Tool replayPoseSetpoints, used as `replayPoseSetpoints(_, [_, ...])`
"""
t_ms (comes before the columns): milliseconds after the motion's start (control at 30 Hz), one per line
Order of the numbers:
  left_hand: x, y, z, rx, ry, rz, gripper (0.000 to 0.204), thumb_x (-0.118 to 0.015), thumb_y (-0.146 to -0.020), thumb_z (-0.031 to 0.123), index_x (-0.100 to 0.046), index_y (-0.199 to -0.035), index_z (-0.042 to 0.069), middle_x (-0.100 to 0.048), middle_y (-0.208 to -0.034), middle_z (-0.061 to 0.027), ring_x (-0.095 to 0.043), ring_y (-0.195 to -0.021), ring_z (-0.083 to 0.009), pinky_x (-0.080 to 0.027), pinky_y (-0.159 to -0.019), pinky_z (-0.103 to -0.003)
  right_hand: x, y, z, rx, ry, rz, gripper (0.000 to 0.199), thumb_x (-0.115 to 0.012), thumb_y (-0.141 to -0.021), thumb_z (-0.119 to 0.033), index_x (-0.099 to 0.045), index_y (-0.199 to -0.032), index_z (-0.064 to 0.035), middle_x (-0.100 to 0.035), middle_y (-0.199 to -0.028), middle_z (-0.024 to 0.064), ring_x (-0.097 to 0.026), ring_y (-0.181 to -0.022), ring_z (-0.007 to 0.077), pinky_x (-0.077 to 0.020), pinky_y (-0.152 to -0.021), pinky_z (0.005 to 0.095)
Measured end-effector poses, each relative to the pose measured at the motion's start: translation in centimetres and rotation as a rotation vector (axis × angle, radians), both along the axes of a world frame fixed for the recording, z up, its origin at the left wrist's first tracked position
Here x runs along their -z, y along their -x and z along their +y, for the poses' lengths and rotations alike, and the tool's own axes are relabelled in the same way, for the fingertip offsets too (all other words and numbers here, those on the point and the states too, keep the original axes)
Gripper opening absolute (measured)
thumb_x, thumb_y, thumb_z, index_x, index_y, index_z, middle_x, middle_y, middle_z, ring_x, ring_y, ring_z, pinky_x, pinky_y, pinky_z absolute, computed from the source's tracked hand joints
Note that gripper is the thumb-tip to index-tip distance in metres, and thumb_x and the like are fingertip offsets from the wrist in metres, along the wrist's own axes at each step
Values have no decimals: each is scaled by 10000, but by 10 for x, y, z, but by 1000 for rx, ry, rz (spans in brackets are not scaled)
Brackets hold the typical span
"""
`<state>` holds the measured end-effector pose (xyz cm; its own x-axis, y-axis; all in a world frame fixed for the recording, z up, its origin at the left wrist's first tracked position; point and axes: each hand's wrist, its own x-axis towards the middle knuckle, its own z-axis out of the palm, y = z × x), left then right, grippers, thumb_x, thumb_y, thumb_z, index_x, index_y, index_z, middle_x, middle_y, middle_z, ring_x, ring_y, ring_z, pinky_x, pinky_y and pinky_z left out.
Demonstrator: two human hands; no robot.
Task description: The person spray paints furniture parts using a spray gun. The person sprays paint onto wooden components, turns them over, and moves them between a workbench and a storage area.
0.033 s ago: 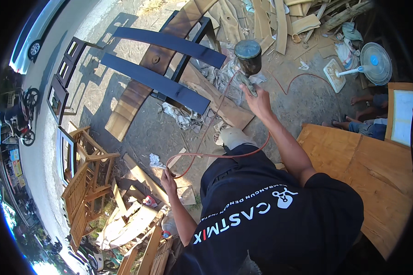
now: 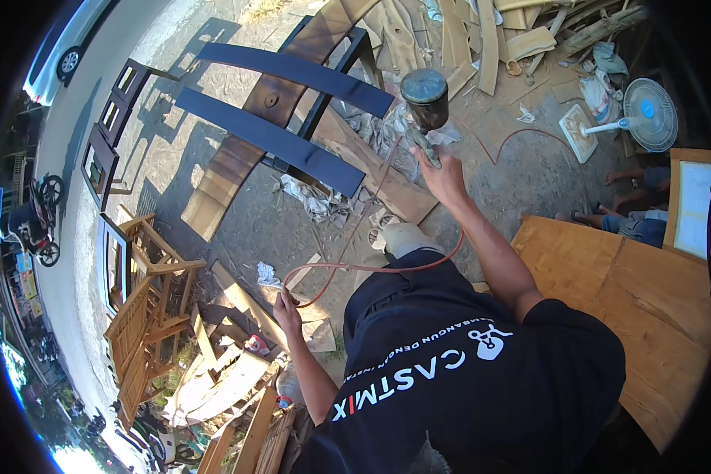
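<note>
My right hand (image 2: 444, 178) is closed round the handle of a spray gun (image 2: 423, 147). On top of the gun stands a dark lidded cup (image 2: 425, 93). My left hand (image 2: 287, 310) is closed on a thin red hose (image 2: 355, 266), which loops across in front of my body. Beyond the gun, to the left, two dark painted boards (image 2: 292, 75) (image 2: 272, 142) lie side by side, apart from the gun. They rest across a brown grained plank (image 2: 249, 130) on a dark frame (image 2: 346, 67).
A white fan (image 2: 649, 114) stands at the right, near a seated person's legs (image 2: 636, 217). Plywood sheets (image 2: 608, 292) lie at the lower right. Wooden chairs (image 2: 146, 316) and scrap wood (image 2: 221, 387) crowd the left. Crumpled plastic (image 2: 312, 197) and offcuts litter the ground beside the road.
The light-coloured car on the road has moved farther up the picture. Both hands keep their grips, with hardly any shift; the boards lie as before.
</note>
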<state>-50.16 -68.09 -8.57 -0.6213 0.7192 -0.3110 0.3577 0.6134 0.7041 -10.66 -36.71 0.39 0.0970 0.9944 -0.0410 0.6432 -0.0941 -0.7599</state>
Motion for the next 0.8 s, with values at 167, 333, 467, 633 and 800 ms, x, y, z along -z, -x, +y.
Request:
replayPoseSetpoints(167, [-25,41,8,-21,21,2,492,-512,-1067,379,-518,-744,8,-505,-599,-56,-514,-573,-146,-426,-560,-339,6,76,26,-78,-43,-70,480,-684,-948,-443,-696,-986,35,-676,-775,291,-698,-769,447,-517,-631,469])
replayPoseSetpoints(333, [-36,102,30,145,7,19,438,-521,-1069,341,-531,-777,15,-488,-610,-42,-475,-595,-121,-407,-565,-318,11,153,48,-81,-191,-13,503,-682,-936,-470,-648,-833,22,-630,-638,272,-666,-654,463,-516,-586,507])
replayPoseSetpoints(467, [-27,174,40,236,32,-9,434,-532,-1067,328,-523,-773,9,-469,-621,-40,-431,-617,-118,-390,-570,-324,17,200,35,57,-217,-34,508,-682,-933,-476,-649,-851,24,-643,-663,278,-670,-681,474,-524,-610,522])
replayPoseSetpoints(633, [-27,248,58,430,61,-5,509,-536,-1050,409,-566,-767,-12,-522,-602,-80,-498,-604,-146,-429,-578,-369,28,218,-9,350,-205,-146,512,-672,-937,-462,-681,-939,50,-668,-777,318,-671,-786,498,-522,-697,539])
replayPoseSetpoints(800, [-19,294,54,522,22,-88,443,-560,-1056,321,-529,-763,-9,-478,-607,-45,-424,-595,-119,-373,-540,-333,26,219,-50,550,-98,-173,562,-648,-947,-498,-682,-970,62,-667,-783,322,-667,-811,508,-516,-713,514])
